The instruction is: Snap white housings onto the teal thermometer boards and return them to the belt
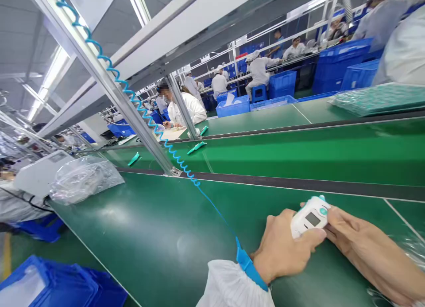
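A small white handheld electronic device (307,220) with a grey screen and a round teal button is held above the green worktop, tilted up to the right. Around its lower left side wraps my left hand (282,247), thumb across the front below the screen. My right hand (348,229) grips the upper right end, thumb beside the teal button; its other fingers are partly hidden behind. On my left wrist sits a blue strap (249,265), from which a coiled blue cord (136,101) runs up to the left along a metal post.
Beyond the worktop (159,223) runs a green conveyor belt (265,156) with several teal pen-shaped pieces (196,148). A clear plastic bag (86,178) lies at the left, blue bins (59,285) below. Metal posts rise ahead. Co-workers in white sit farther off.
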`<action>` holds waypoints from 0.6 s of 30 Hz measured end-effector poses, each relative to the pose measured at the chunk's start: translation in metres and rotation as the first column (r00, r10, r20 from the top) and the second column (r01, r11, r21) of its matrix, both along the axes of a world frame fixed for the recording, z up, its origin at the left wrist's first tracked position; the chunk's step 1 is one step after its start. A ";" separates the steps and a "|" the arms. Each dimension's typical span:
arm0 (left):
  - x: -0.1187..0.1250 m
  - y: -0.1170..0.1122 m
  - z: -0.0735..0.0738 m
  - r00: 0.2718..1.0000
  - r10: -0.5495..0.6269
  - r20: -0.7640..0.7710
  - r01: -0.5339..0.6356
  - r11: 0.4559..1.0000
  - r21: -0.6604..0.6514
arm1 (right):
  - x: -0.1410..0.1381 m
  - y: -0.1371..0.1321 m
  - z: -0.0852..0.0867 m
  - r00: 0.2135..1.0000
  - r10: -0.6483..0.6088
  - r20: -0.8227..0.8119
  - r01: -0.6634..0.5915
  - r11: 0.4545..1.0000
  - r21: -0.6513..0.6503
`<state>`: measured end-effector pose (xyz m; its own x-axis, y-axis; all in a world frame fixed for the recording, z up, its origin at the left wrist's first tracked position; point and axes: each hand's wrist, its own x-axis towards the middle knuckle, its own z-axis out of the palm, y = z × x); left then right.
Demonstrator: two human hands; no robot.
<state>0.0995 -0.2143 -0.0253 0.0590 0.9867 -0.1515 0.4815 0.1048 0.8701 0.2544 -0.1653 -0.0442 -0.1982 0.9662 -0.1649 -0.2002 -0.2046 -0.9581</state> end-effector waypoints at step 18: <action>-0.112 0.132 0.025 0.811 0.525 0.257 -0.487 0.850 -0.200 | -0.002 0.003 -0.021 0.980 -0.022 -0.197 0.016 0.999 -0.031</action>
